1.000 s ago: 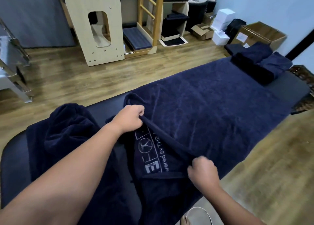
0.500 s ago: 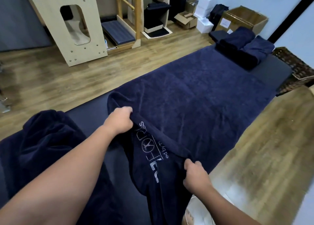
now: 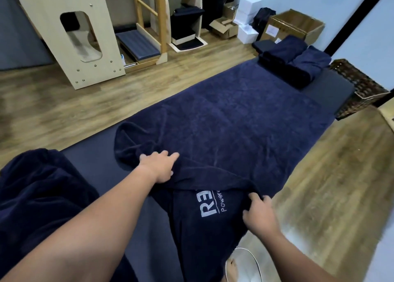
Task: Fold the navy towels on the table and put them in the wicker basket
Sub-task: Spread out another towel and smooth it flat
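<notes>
A large navy towel (image 3: 230,122) lies spread along the dark table (image 3: 93,168), its near end turned over so grey lettering shows. My left hand (image 3: 158,166) rests flat on the folded near edge with the fingers stretched out. My right hand (image 3: 259,214) pinches the towel's near right corner at the table's side. A crumpled navy towel (image 3: 40,198) is heaped at the near left. Two folded navy towels (image 3: 294,60) sit at the table's far end. The wicker basket (image 3: 360,87) stands on the floor beyond that end.
Wooden floor runs on both sides of the table. A wooden arched frame (image 3: 70,34) and a ladder unit (image 3: 153,21) stand at the back left. Cardboard boxes (image 3: 296,26) and white boxes (image 3: 247,17) line the far wall.
My left hand has let go of its fistful of towel edge and now lies flat on it. My right hand has shifted right along the near corner; more of the lettering is covered.
</notes>
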Motion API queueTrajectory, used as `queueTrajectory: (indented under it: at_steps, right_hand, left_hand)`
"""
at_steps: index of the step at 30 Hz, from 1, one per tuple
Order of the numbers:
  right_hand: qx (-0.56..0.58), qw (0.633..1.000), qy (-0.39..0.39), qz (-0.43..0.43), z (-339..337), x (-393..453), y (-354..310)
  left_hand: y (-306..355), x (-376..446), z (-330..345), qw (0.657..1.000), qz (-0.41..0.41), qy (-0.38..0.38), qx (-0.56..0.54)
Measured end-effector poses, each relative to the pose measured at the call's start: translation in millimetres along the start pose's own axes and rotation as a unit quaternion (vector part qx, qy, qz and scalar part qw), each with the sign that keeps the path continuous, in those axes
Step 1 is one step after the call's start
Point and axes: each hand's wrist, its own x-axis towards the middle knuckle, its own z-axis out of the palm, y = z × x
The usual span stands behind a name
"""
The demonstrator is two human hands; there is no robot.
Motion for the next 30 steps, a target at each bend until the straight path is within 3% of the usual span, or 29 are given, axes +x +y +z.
queueTrajectory:
  at_steps: [2, 4, 7, 11, 13, 16, 20, 25, 30]
  right_hand:
    - [0.076, 0.997, 0.031, 0.011, 10.2, -5.0, 7.0]
    - [0.152, 0.985, 0.072, 0.032, 12.1, -3.5, 14.0]
    - [0.208, 0.974, 0.053, 0.073, 4.5, 14.3, 31.1]
    - [0.122, 0.992, 0.033, -0.015, -11.7, 37.5, 50.9]
    - [0.132, 0.990, 0.033, -0.041, -21.4, 48.8, 58.9]
    - [0.210, 0.974, 0.048, -0.064, -42.6, 65.0, 70.0]
    - [0.277, 0.948, 0.104, -0.117, -80.3, 88.0, 76.5]
    - [0.238, 0.940, 0.085, -0.230, -139.8, 115.1, 86.2]
    - [0.023, 0.920, 0.020, -0.391, -173.7, 142.0, 108.0]
  left_hand:
    - [8.9, 6.8, 4.8, 0.995, -0.028, 0.005, 0.095]
    - [16.0, 12.0, 2.1, 0.993, -0.043, -0.020, 0.107]
    - [23.7, 20.2, -7.8, 0.997, -0.055, -0.038, 0.029]
    - [43.9, 22.7, -37.9, 0.990, -0.103, -0.057, -0.080]
    - [51.8, 26.8, -54.1, 0.971, -0.158, 0.008, -0.177]
    - [60.1, 44.3, -77.6, 0.901, -0.214, 0.171, -0.336]
    - [77.7, 64.5, -115.7, 0.814, -0.194, 0.278, -0.473]
    - [108.7, 85.0, -163.1, 0.780, -0.173, 0.337, -0.499]
    - [140.9, 116.6, -184.5, 0.772, -0.178, 0.338, -0.508]
